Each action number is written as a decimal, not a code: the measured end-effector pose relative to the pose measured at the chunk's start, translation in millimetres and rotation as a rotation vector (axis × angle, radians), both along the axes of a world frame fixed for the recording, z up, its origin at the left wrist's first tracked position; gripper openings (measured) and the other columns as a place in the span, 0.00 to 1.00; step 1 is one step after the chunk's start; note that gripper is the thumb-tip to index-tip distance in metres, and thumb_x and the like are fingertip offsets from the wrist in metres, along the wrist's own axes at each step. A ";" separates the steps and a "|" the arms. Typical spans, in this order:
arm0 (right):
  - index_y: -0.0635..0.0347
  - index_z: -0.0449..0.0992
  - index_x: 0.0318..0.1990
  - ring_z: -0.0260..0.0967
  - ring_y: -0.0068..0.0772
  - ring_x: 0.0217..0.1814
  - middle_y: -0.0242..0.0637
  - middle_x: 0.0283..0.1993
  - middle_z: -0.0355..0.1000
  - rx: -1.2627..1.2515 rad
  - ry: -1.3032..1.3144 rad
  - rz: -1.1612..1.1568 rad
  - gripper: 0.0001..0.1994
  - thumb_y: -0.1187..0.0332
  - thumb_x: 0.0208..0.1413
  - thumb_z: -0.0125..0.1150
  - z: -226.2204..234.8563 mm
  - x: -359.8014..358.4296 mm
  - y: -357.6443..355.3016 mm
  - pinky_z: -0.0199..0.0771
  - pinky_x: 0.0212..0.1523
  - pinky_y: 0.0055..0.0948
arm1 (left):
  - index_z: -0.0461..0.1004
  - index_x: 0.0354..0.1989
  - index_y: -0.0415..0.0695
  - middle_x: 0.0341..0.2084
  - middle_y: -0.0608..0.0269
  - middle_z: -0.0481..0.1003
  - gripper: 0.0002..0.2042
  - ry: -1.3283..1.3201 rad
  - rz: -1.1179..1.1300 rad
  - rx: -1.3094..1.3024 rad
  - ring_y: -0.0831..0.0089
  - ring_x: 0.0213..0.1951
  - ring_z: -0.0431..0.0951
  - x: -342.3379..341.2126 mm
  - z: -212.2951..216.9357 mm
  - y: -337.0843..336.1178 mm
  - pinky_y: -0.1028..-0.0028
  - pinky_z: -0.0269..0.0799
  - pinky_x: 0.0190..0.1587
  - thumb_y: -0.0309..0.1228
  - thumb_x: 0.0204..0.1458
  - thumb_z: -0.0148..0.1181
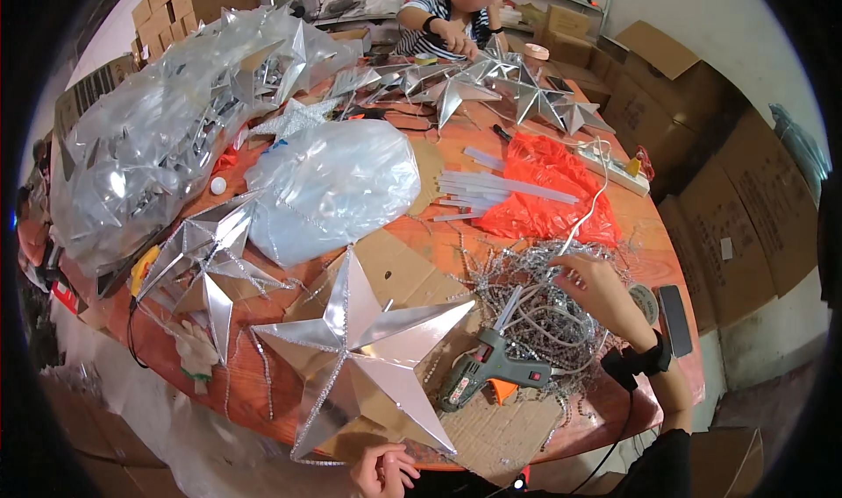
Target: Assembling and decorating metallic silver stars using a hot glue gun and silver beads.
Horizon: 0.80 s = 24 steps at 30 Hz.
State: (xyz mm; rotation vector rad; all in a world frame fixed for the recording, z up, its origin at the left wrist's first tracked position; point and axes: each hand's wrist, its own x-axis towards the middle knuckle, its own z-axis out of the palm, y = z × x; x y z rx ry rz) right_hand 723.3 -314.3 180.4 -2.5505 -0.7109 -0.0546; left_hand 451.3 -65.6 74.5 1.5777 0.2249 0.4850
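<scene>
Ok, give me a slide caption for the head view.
Left hand at a silver star, right hand in a bead tangle beside a glue gun.

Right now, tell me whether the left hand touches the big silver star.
Touching: the head view shows the left hand with fingers on the lower point of the big silver star.

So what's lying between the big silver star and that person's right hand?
In the head view, a grey-and-orange glue gun lies on cardboard between the silver star and the right hand, beside tangled silver bead strings.

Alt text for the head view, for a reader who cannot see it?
A person's left hand rests at the lower tip of a large silver star on a cluttered round table, while the right hand reaches into tangled silver bead trim beside a glue gun.
</scene>
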 end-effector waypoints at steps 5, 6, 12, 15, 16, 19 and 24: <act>0.61 0.74 0.45 0.67 0.52 0.43 0.50 0.37 0.69 -0.096 -0.128 0.061 0.13 0.68 0.51 0.59 -23.8 9.8 7.4 0.67 0.44 0.44 | 0.69 0.40 0.35 0.21 0.61 0.72 0.10 0.017 -0.025 -0.032 0.81 0.15 0.69 0.8 8.4 -0.8 0.84 0.62 0.16 0.28 0.62 0.44; 0.60 0.74 0.44 0.67 0.52 0.43 0.49 0.38 0.69 -0.102 -0.075 0.069 0.13 0.68 0.51 0.59 -21.4 10.2 7.9 0.67 0.45 0.43 | 0.69 0.40 0.35 0.21 0.61 0.72 0.10 0.016 -0.038 -0.036 0.81 0.15 0.69 0.9 9.9 0.2 0.84 0.62 0.16 0.28 0.62 0.44; 0.61 0.74 0.38 0.67 0.51 0.44 0.46 0.36 0.68 -0.061 -0.116 0.104 0.09 0.69 0.49 0.60 -20.3 8.6 10.4 0.68 0.45 0.42 | 0.70 0.40 0.35 0.21 0.63 0.72 0.09 0.059 -0.061 -0.093 0.84 0.16 0.67 -0.5 19.9 1.7 0.84 0.62 0.17 0.28 0.62 0.44; 0.62 0.74 0.35 0.67 0.50 0.43 0.45 0.36 0.68 -0.097 -0.114 0.118 0.08 0.68 0.49 0.60 -23.5 9.9 7.1 0.68 0.44 0.41 | 0.70 0.40 0.36 0.22 0.64 0.72 0.09 0.077 -0.084 -0.137 0.84 0.16 0.67 -1.1 20.7 2.0 0.85 0.61 0.18 0.29 0.62 0.45; 0.63 0.74 0.35 0.67 0.50 0.43 0.45 0.36 0.68 -0.099 -0.084 0.124 0.08 0.68 0.49 0.60 -23.0 11.6 8.1 0.68 0.43 0.41 | 0.70 0.40 0.36 0.22 0.64 0.72 0.09 0.082 -0.080 -0.157 0.84 0.17 0.67 -2.3 19.4 1.6 0.85 0.61 0.18 0.29 0.62 0.45; 0.64 0.74 0.34 0.66 0.51 0.44 0.46 0.38 0.67 -0.019 -0.040 0.092 0.07 0.70 0.50 0.59 -17.5 10.3 7.2 0.68 0.44 0.40 | 0.71 0.40 0.37 0.22 0.64 0.72 0.10 0.092 -0.075 -0.201 0.85 0.17 0.67 -2.1 17.9 0.6 0.85 0.60 0.18 0.30 0.62 0.46; 0.65 0.70 0.35 0.61 0.52 0.47 0.48 0.39 0.66 0.054 -0.195 0.004 0.04 0.76 0.52 0.55 2.4 -0.4 0.7 0.64 0.47 0.41 | 0.70 0.40 0.37 0.22 0.65 0.72 0.09 0.088 -0.073 -0.216 0.85 0.17 0.67 -1.0 23.2 0.5 0.86 0.60 0.17 0.30 0.62 0.46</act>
